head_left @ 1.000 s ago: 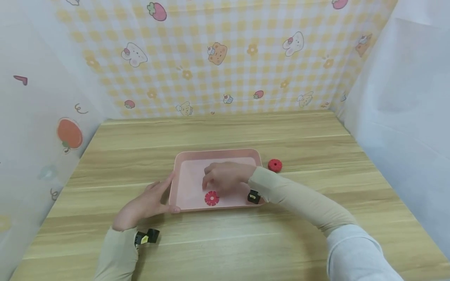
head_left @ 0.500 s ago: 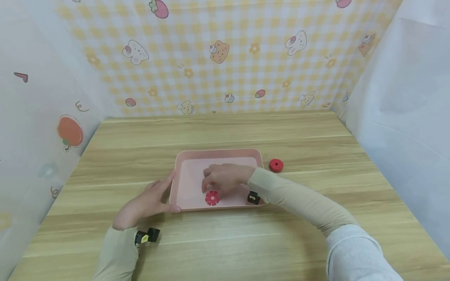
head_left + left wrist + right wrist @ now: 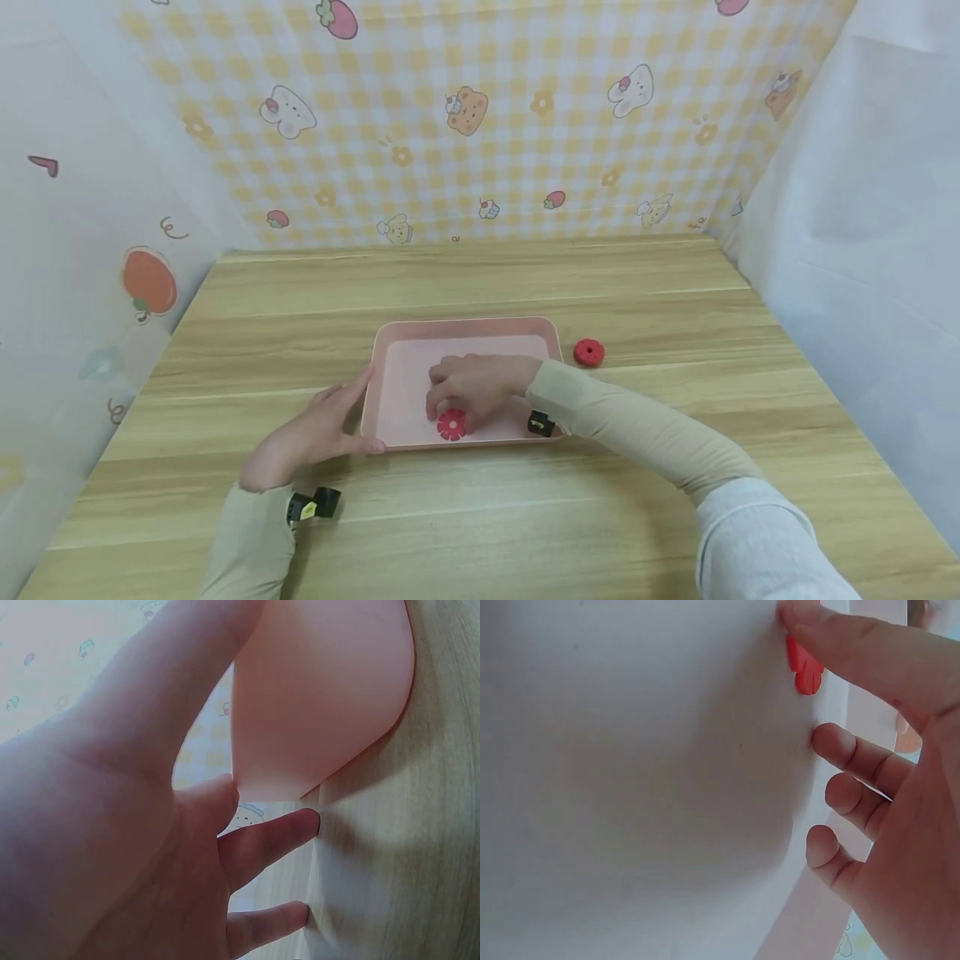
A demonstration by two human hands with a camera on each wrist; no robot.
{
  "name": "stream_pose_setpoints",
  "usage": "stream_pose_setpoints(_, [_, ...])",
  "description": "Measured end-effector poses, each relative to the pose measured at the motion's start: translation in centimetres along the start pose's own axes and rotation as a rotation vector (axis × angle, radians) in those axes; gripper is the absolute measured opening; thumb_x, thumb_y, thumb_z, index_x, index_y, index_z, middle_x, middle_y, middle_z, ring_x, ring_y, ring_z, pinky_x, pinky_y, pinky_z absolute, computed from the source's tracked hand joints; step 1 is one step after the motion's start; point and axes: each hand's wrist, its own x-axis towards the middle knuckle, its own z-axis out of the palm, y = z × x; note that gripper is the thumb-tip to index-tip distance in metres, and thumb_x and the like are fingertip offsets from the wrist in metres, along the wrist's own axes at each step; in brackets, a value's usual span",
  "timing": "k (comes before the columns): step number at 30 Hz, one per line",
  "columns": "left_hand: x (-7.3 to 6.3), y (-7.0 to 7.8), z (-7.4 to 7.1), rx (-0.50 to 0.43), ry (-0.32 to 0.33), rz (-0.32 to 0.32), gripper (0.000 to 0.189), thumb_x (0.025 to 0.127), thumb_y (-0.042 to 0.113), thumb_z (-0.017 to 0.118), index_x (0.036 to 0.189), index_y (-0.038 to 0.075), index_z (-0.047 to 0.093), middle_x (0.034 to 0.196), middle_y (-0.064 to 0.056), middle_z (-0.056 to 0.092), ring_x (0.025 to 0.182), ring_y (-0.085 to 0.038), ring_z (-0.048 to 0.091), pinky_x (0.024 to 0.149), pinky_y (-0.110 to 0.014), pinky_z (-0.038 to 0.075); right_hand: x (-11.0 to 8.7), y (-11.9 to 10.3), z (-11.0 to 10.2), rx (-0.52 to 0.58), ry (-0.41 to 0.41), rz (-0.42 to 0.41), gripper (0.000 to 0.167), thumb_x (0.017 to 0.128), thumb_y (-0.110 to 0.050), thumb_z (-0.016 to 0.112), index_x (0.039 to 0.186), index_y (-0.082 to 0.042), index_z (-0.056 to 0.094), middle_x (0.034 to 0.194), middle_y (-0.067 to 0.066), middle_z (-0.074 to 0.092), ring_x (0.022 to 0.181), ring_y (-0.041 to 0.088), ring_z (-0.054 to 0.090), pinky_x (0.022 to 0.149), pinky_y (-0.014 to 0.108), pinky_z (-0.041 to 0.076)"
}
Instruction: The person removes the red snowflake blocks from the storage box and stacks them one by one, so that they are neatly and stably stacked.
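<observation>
A pink tray (image 3: 468, 328) stands on the wooden table. My left hand (image 3: 315, 433) is spread along its left end, thumb at the front corner and index finger on the left rim; the left wrist view shows that index finger (image 3: 217, 801) at the rim and two other fingers apart from the wall. Inside the tray, my right hand (image 3: 480, 387) reaches down over a red flower-shaped disc (image 3: 452, 424) with notched edges and a pale centre. Thumb and index finger pinch it from either side. In the right wrist view the thumb (image 3: 832, 630) partly covers the disc (image 3: 808, 671).
Just right of the tray lies another red notched piece (image 3: 589, 352), thicker, with a hole in its middle. A yellow checked cloth (image 3: 510, 150) with cartoon prints hangs behind the table. White sheets (image 3: 862, 183) flank both sides.
My right fingers have come down and closed in around the red flower-shaped disc, which stays in place. The left hand and tray have kept still.
</observation>
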Motion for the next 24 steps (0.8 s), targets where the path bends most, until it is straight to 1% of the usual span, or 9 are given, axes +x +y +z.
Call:
stream_pose_setpoints(3, [-0.1, 0.1, 0.0, 0.007, 0.003, 0.002, 0.117, 0.072, 0.056, 0.075, 0.153, 0.004, 0.010, 0.152, -0.024, 0.029, 0.130, -0.061, 0.024, 0.099, -0.072, 0.029, 0.0, 0.0, 0.0, -0.005, -0.003, -0.011, 0.041, 0.079, -0.031, 0.078, 0.118, -0.032, 0.064, 0.104, -0.007, 0.051, 0.096, 0.009, 0.043, 0.077, 0.021, 0.040])
stream_pose_setpoints(9, [-0.2, 0.1, -0.1, 0.013, 0.004, 0.002, 0.116, 0.072, 0.057, 0.075, 0.154, 0.007, 0.009, 0.151, -0.023, 0.032, 0.131, -0.061, 0.024, 0.098, -0.073, 0.030, 0.2, -0.2, -0.1, -0.016, 0.006, -0.025, 0.033, 0.081, -0.026, 0.075, 0.112, -0.030, 0.064, 0.102, -0.006, 0.052, 0.096, 0.010, 0.045, 0.077, 0.021, 0.040])
stream_pose_setpoints(13, [-0.2, 0.2, -0.1, 0.009, -0.005, -0.005, 0.116, 0.072, 0.058, 0.074, 0.154, 0.009, 0.008, 0.152, -0.023, 0.031, 0.132, -0.060, 0.023, 0.098, -0.073, 0.030, 0.2, -0.3, -0.2, -0.013, 0.018, -0.011, 0.030, 0.082, -0.024, 0.073, 0.110, -0.027, 0.064, 0.101, -0.007, 0.053, 0.095, 0.010, 0.045, 0.078, 0.021, 0.041])
stream_pose_setpoints(18, [-0.2, 0.3, -0.2, 0.008, -0.005, -0.001, 0.116, 0.072, 0.058, 0.074, 0.154, 0.008, 0.008, 0.153, -0.022, 0.030, 0.131, -0.060, 0.024, 0.099, -0.072, 0.030, 0.2, 0.2, -0.4, -0.025, 0.053, 0.010, 0.026, 0.082, -0.024, 0.071, 0.107, -0.025, 0.064, 0.096, -0.008, 0.053, 0.092, 0.009, 0.045, 0.077, 0.019, 0.041])
stream_pose_setpoints(24, [-0.2, 0.2, -0.1, 0.016, -0.003, 0.005, 0.117, 0.072, 0.058, 0.074, 0.154, 0.009, 0.007, 0.152, -0.023, 0.030, 0.131, -0.060, 0.024, 0.098, -0.073, 0.029, -0.5, 0.7, -1.2, 0.027, 0.056, 0.049, 0.020, 0.081, -0.019, 0.071, 0.100, -0.021, 0.064, 0.092, -0.008, 0.055, 0.090, 0.009, 0.047, 0.077, 0.019, 0.042])
